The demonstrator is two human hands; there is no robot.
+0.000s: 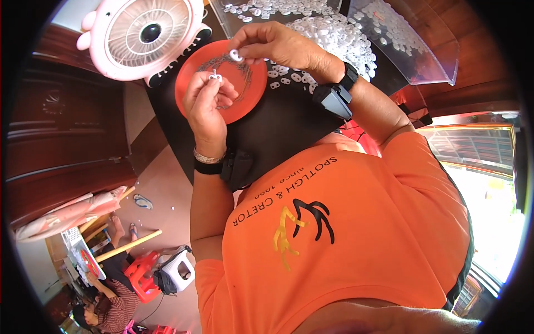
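Observation:
My left hand [204, 103] is raised over a red round plate [250, 94] and pinches a small white plastic piece with a thin metal pin [215, 76] at its fingertips. My right hand [278, 47] hovers just above and to the right, its fingers closed on a small white ring-shaped piece [236, 55]. The plate holds a tangle of thin dark metal pins [242, 65]. Both wrists carry dark strapped devices, and the left also has a silver bracelet.
A heap of small white plastic pieces [334, 33] covers the black table [278, 128] beyond the plate, beside clear plastic trays [423, 55]. A pink fan [146, 34] stands at the upper left. Another person sits on the floor at lower left near red stools [142, 273].

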